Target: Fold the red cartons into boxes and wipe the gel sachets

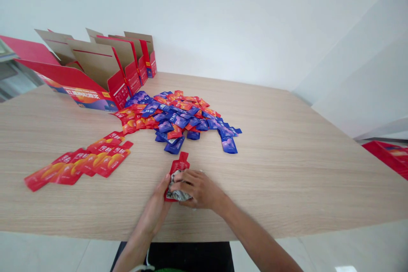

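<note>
My left hand grips a red spouted pouch by its left edge, thumb on top, close to the table's front edge. Its narrow neck points away from me. My right hand is closed on a crumpled grey-and-white cloth, which is pressed against the face of the pouch and covers much of it. Left of my hands lies an overlapping row of red pouches with orange fruit prints. Beyond them is a heap of mixed blue pouches and red pouches.
Several open red cartons with raised cardboard flaps stand at the back left of the wooden table. A white wall rises behind it. Past the right edge, part of another red box shows.
</note>
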Action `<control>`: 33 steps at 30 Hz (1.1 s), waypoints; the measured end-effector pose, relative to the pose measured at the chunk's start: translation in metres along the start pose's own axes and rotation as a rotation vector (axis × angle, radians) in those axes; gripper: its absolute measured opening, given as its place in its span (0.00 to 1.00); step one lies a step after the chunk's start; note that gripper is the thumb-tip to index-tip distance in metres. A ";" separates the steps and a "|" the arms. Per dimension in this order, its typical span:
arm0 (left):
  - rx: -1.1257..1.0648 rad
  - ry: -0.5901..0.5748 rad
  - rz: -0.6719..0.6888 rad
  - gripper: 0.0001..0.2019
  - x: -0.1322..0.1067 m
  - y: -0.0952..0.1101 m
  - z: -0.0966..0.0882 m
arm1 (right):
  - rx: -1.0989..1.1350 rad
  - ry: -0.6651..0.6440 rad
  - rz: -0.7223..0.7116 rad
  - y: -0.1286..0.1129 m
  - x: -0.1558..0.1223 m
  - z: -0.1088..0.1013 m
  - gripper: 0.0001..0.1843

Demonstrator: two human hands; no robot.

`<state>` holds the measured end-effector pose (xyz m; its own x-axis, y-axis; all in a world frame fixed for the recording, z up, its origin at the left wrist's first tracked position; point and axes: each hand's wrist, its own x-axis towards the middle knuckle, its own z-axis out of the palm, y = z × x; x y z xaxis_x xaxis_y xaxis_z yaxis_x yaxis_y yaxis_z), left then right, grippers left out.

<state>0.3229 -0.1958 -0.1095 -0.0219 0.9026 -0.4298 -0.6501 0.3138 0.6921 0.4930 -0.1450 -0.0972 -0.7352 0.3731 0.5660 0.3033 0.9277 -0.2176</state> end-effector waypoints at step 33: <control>0.058 -0.052 -0.017 0.26 -0.012 0.004 0.007 | 0.008 0.193 0.237 0.011 -0.003 -0.009 0.13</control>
<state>0.3262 -0.2032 -0.0975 0.0293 0.9106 -0.4123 -0.6050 0.3444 0.7178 0.5040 -0.1362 -0.0942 -0.5157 0.5707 0.6390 0.4476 0.8154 -0.3670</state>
